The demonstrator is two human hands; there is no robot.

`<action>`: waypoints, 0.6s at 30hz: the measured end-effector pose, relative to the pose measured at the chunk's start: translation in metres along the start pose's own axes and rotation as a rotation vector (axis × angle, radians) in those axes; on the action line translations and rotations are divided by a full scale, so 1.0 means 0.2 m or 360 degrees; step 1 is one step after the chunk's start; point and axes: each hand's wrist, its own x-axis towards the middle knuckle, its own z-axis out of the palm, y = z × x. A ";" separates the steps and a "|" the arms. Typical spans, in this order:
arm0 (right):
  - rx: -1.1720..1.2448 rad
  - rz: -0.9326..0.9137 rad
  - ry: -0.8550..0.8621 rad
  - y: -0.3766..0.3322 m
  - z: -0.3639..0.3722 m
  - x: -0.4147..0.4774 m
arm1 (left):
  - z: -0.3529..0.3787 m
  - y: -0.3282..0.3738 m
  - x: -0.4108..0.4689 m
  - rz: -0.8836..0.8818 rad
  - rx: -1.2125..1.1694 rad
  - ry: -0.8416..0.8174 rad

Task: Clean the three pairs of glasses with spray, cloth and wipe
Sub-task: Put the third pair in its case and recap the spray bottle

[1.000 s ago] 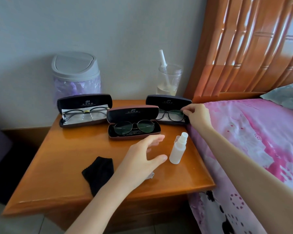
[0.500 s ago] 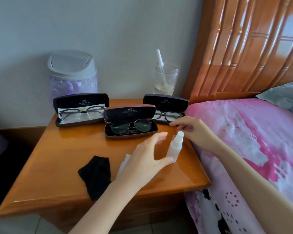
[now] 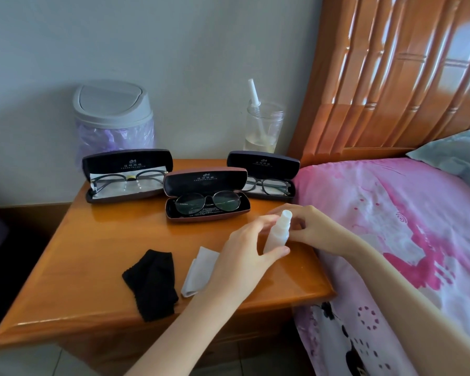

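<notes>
Since the earlier frame, both hands have closed in on the spray bottle (image 3: 278, 231), and the right hand (image 3: 316, 232) has come away from the rightmost case.

Head view: the left hand (image 3: 243, 255) grasps the bottle's body, thumb under the base and fingers wrapped behind. The right hand's fingers are curled at the cap and appear to pinch it; the contact is hidden behind the bottle. The bottle is a small translucent white plastic cylinder with a rounded cap, held upright just above the glossy wooden nightstand (image 3: 92, 253), near its right front edge.

A crumpled black cloth (image 3: 151, 283) and a flat white wipe (image 3: 198, 271) lie side by side at the front. Three hard oblong cases stand open behind:
- left case (image 3: 125, 160), thin-framed glasses (image 3: 128, 179) on pale lining;
- brown middle case (image 3: 205, 179), round dark-rimmed glasses (image 3: 207, 203);
- right case (image 3: 263, 164), rectangular dark glasses (image 3: 267, 185).

A lidded grey bin (image 3: 113, 104) and a clear jar (image 3: 263, 126) stand behind them against the wall.
</notes>
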 end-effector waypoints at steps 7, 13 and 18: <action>0.0383 0.0109 0.0730 -0.04 -0.01 0.00 | 0.02 -0.01 0.02 -0.0028 0.0044 0.0028; 0.0715 -0.0205 0.0735 -0.34 -0.09 -0.13 | 0.00 -0.02 0.03 -0.0038 0.0021 0.0067; 0.0396 -0.0173 0.0779 -0.36 -0.04 -0.14 | 0.01 -0.01 0.03 -0.0030 0.0006 0.0069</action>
